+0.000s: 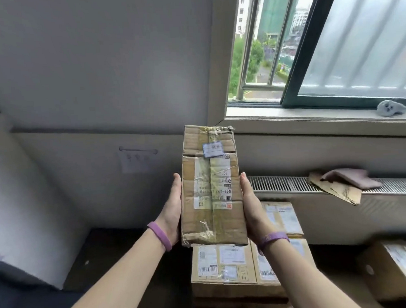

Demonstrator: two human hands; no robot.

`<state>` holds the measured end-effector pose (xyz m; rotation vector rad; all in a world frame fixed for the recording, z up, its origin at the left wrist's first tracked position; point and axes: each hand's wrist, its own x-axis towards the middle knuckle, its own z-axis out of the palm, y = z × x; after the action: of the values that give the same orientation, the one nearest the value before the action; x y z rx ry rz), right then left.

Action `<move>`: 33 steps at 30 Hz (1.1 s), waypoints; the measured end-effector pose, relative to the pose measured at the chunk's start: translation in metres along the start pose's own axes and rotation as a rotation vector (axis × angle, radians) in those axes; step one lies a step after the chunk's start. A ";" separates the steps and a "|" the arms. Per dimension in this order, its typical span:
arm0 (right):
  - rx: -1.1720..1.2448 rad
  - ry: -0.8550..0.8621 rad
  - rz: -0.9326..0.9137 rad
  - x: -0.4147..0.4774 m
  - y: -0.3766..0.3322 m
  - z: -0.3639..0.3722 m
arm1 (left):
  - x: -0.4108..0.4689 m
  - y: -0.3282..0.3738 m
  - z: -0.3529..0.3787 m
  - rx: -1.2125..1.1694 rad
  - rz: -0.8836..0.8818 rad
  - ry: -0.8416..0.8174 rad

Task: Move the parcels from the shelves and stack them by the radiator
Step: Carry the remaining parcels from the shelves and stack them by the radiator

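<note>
Both hands are up in front, with a long brown parcel [211, 177] between them. The left hand [173, 212] holds its left side and the right hand [253, 212] holds its right side. Each thumb lies along the front edge. The other fingers are behind the parcel, so I cannot see them. The hands are apart, with only the parcel between them. The parcel stands tall, up in the air, and has a white label and shiny tape on the front. Each wrist has a purple band [160, 236].

Right under the hands is a stack [223, 268] of brown boxes with labels. The parcel is above the stack and does not touch it.

The radiator [293, 184] is just behind the right hand and runs off to the right. A pink cloth [349, 178] and a bit of torn card [335, 190] lie on top of it. Low down, far right of the right hand, is one more box [396, 268]. The window [356, 39] is high above the right hand.
</note>
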<state>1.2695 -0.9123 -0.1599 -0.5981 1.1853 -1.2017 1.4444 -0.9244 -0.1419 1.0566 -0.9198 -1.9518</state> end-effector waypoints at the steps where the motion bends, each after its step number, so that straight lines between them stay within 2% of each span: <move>1: -0.015 0.014 0.002 0.014 0.003 -0.003 | 0.013 -0.002 -0.004 0.013 -0.014 0.005; 5: -0.016 0.102 -0.015 0.063 0.035 -0.015 | 0.070 -0.024 -0.028 0.023 -0.118 0.015; 10: -0.013 0.180 0.133 0.107 0.099 -0.047 | 0.122 -0.085 -0.062 0.050 -0.315 0.053; 14: -0.070 0.209 0.230 0.134 0.138 -0.064 | 0.153 -0.132 -0.090 0.044 -0.408 0.102; 23: -0.157 0.315 0.220 0.170 0.182 -0.079 | 0.197 -0.179 -0.119 -0.007 -0.487 0.147; 33: -0.142 0.251 0.234 0.193 0.187 -0.090 | 0.210 -0.184 -0.118 -0.050 -0.451 0.186</move>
<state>1.2430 -1.0126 -0.4238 -0.4069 1.5183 -1.0186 1.4172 -1.0409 -0.4206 1.4857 -0.5588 -2.1706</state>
